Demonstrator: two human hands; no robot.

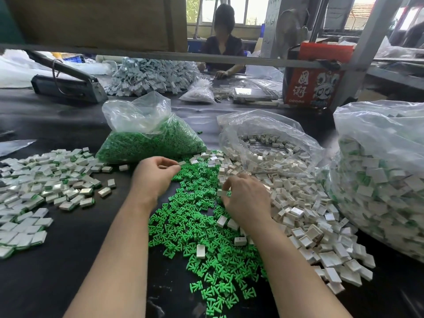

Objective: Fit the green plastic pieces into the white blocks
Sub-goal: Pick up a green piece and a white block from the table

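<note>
Loose green plastic pieces [197,228] lie in a wide heap at the middle of the black table. Empty white blocks [305,216] are piled to its right. My left hand [153,175] hovers over the far edge of the green heap with its fingers curled; whether they pinch anything is hidden. At the seam between the two piles, my right hand [245,198] pinches a white block [221,193] in its fingertips. White blocks with green showing at their edges [48,187] are spread out on the left.
A clear bag of green pieces [151,138] stands behind the heap. An open bag of white blocks [270,148] and a large full bag [380,180] stand on the right. A person sits across the table [223,45]. A red box [314,81] stands far right.
</note>
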